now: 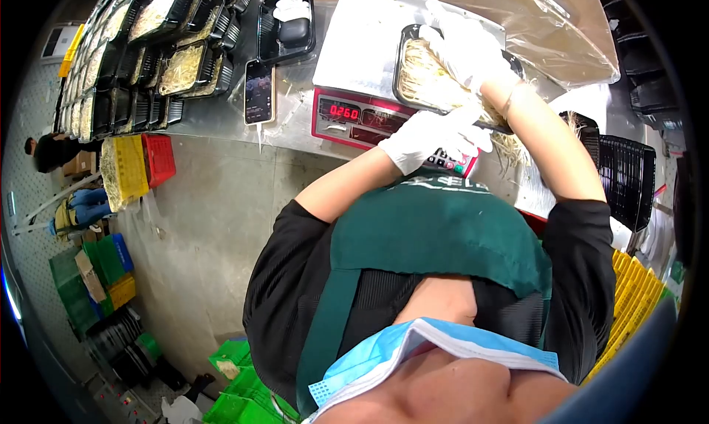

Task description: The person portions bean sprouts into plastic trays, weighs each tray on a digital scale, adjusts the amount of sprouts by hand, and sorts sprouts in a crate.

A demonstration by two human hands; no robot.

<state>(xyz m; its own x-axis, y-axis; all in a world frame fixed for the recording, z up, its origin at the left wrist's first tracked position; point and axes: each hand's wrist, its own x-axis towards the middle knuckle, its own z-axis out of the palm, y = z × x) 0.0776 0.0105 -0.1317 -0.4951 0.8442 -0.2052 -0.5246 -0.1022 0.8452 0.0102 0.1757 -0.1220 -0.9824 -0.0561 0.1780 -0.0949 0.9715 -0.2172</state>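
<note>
A black tray of pale bean sprouts [425, 75] lies across a scale with a metal plate [362, 36] and a red front [322, 117]; its display reads 0.260. My right hand [469, 51], in a white glove, is over the tray's sprouts with its fingers bent down; whether it grips any is hidden. My left hand [439, 137], also gloved in white, is at the tray's near edge above the scale's keypad, fingers apart. Loose sprouts [511, 149] hang by the scale's right side.
Filled black trays [185, 68] are stacked at the left. Near them are a phone [259, 91] and a black tray with a dark object [285, 53]. Clear plastic [554, 32] covers the back right. Empty black trays [624, 176] stand at the right. Two people are in the left background.
</note>
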